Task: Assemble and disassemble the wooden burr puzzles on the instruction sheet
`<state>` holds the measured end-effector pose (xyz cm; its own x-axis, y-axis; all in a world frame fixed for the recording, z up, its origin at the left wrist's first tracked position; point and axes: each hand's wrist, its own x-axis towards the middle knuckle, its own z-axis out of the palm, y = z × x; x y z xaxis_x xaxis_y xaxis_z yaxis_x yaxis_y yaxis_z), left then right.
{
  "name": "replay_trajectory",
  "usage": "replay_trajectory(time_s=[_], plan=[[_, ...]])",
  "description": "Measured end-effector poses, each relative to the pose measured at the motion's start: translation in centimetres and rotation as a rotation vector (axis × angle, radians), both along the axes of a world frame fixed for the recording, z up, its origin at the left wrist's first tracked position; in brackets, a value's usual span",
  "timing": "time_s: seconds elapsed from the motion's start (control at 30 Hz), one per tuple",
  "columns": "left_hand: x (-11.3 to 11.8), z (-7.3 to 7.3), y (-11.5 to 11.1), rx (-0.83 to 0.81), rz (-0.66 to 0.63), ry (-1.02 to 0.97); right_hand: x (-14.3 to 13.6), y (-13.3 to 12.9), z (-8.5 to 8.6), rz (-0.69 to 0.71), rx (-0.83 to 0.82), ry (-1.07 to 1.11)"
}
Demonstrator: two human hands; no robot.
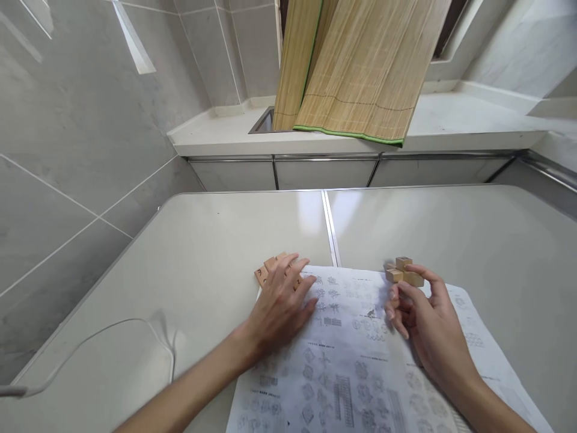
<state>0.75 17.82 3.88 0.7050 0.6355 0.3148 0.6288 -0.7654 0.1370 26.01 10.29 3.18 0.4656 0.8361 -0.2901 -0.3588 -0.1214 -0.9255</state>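
Spread over a group of small light-wood pieces (261,275) is my left hand (282,297), its fingers apart at the upper left of the printed sheets. Dark marks show on some of these pieces, and the fingers partly cover them. At the top right of the printed sheets (333,346), my right hand (428,319) has thumb and index finger around small wooden blocks (394,275), its other fingers curled below. One block (403,262) sits higher than those beside it. The index fingertip touches the blocks; the thumb's contact is hard to make out.
The pale table (202,252) has a metal seam (330,225) down its middle. A white cable (108,328) loops over the left side. Beyond the far edge, a bamboo blind (360,72) hangs over a white counter (216,135) with a sink. A tiled wall (90,150) stands left.
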Motion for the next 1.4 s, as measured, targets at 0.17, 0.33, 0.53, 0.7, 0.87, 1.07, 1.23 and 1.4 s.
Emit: replay_trajectory(time_s=[0.17, 0.33, 0.53, 0.7, 0.87, 1.07, 1.23, 1.4], plan=[[2.0, 0.9, -1.0, -0.063, -0.114, -0.062, 0.0, 0.4, 0.1, -0.017, 0.003, 0.052], [4.2, 1.1, -1.6, -0.229, -0.143, -0.239, 0.1, 0.5, -0.6, 0.034, 0.027, 0.051], [4.5, 0.7, -2.2, -0.615, -0.164, -0.44, -0.1, 0.0, -0.7, 0.149, 0.067, 0.064], [3.9, 0.4, -2.3, -0.869, -0.065, -0.509, -0.7, -0.1, -0.6, 0.29, 0.098, 0.171], [3.7, 0.2, -2.1, -1.023, 0.008, -0.559, -1.2, -0.3, -0.3, 0.441, 0.127, 0.28], [3.4, 0.0, -1.8, -1.099, -0.035, -0.641, -1.9, -1.3, -1.0, 0.645, 0.167, 0.448], [3.0, 0.5, -1.3, -1.145, -0.204, -0.587, -2.3, -1.9, -1.7, 0.761, 0.25, 0.446], [3.0, 0.5, -1.2, -1.167, -0.283, -0.648, -2.4, -2.4, -2.2, 0.806, 0.254, 0.509]])
